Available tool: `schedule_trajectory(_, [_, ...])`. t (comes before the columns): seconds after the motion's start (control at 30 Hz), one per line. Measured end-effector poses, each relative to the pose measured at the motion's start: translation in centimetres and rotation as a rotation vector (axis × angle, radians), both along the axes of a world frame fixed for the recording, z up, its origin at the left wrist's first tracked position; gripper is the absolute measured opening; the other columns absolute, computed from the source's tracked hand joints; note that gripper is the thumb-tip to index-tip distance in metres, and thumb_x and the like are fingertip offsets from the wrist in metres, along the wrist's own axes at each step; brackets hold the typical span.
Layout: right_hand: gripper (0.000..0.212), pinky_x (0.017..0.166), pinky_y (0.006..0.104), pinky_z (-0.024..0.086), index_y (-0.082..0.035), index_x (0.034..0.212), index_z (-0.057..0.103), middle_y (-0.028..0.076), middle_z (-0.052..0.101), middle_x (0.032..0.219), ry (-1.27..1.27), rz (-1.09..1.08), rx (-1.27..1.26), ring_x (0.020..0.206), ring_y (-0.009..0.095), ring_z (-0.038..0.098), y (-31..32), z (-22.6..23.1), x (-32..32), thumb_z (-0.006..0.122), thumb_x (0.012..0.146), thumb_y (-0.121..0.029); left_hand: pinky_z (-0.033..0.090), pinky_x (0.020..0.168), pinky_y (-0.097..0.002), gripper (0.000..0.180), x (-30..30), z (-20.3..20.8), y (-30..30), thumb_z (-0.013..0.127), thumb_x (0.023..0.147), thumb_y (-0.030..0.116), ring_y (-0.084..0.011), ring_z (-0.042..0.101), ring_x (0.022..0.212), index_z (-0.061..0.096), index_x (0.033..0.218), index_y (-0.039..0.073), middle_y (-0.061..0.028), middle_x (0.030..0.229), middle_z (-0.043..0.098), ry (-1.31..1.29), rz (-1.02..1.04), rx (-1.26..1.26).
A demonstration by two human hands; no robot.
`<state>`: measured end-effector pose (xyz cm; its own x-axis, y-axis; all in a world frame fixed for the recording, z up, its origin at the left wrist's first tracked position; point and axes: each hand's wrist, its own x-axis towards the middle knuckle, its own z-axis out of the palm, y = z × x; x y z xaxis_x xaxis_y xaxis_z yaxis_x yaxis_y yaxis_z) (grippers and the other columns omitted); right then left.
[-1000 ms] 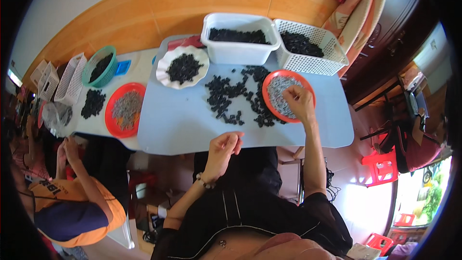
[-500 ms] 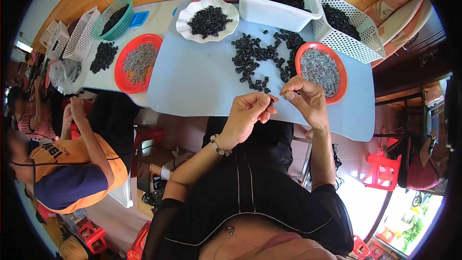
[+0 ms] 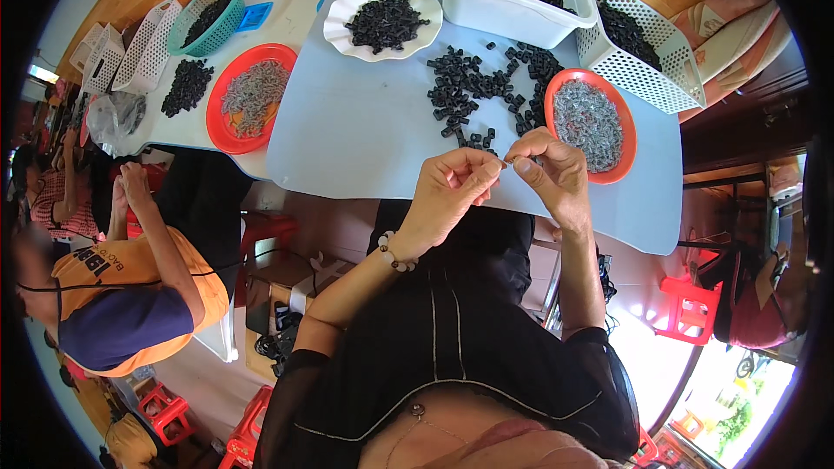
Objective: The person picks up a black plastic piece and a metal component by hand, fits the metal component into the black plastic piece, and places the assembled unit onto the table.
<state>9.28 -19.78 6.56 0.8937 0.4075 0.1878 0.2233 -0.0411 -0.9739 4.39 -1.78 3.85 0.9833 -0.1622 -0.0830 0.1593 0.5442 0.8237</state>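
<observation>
My left hand (image 3: 455, 193), with a beaded bracelet at the wrist, pinches thumb against forefinger above the table's front edge. The small black plastic part seen in it half a second ago is mostly hidden by the fingers. Thumb and forefinger of my right hand (image 3: 556, 175) are also pinched, on something too small to make out. Both sets of fingertips nearly meet. Just beyond them lies a spread of small black plastic parts (image 3: 455, 91) on the light blue table (image 3: 347, 130). A red plate (image 3: 629, 143) piled with small clear pieces (image 3: 589, 126) stands beside my right hand.
At the back are a scalloped white plate (image 3: 335, 28) of black parts, a white tub (image 3: 504, 24) and a perforated white basket (image 3: 669, 87). Leftward, a co-worker (image 3: 130, 295) sits by another table with a red plate (image 3: 215, 126) and green basket (image 3: 233, 22).
My two hands have come closer, bringing their fingertips almost together. The black part in my left fingers has become mostly hidden. The view has shifted slightly.
</observation>
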Motion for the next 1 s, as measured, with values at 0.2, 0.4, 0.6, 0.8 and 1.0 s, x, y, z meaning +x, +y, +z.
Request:
schedule_trajectory(0.2, [0.008,0.083,0.032,0.045,-0.001,0.089,0.07,0.006,0.067,0.089,-0.223,-0.059,-0.165,0.088,0.017,0.057,0.0,0.3,-0.1,0.073,0.082,-0.001,0.042,0.057,-0.0182,0.015,0.5,0.4,-0.1,0.067,0.095,0.017,-0.0035,0.052,0.064,0.068,0.095,0.003,0.0009,0.075,0.062,-0.028,0.012,0.033])
schedule_trajectory(0.4, [0.01,0.085,0.0328,0.045,-0.002,0.09,0.07,0.007,0.068,0.09,-0.277,-0.064,-0.208,0.089,0.017,0.057,-0.2,0.4,-0.4,0.074,0.081,-0.003,0.042,0.057,-0.0177,0.013,0.4,0.2,-0.3,0.067,0.094,0.016,-0.0033,0.051,0.064,0.067,0.092,0.003,0.0017,0.075,0.061,-0.029,0.005,0.033])
schedule_trajectory(0.6, [0.01,0.084,0.03,0.044,0.0,0.093,0.068,0.006,0.064,0.094,-0.042,-0.054,-0.066,0.09,0.015,0.056,-0.3,0.2,-0.8,0.071,0.086,-0.006,0.042,0.058,-0.0182,0.015,0.2,0.3,-0.4,0.067,0.094,0.018,-0.0035,0.051,0.065,0.067,0.091,0.004,0.0014,0.076,0.061,0.016,0.006,0.055])
schedule_trajectory(0.8, [0.008,0.08,0.0282,0.043,-0.002,0.089,0.067,0.003,0.061,0.089,-0.056,-0.078,-0.094,0.086,0.013,0.055,-0.1,0.0,-0.9,0.072,0.086,-0.007,0.043,0.06,-0.0184,0.021,-0.4,0.3,-0.5,0.065,0.096,0.023,-0.0041,0.051,0.065,0.067,0.097,0.002,0.0008,0.076,0.06,0.042,-0.014,0.033])
schedule_trajectory(1.0, [0.009,0.078,0.0304,0.044,-0.004,0.085,0.069,0.002,0.064,0.084,-0.18,-0.096,-0.135,0.085,0.016,0.055,-0.1,0.3,-1.1,0.076,0.08,-0.007,0.045,0.063,-0.0197,0.025,-1.0,-0.4,-0.5,0.06,0.099,0.02,-0.0066,0.053,0.067,0.066,0.11,-0.002,-0.0024,0.082,0.065,0.061,-0.034,-0.182])
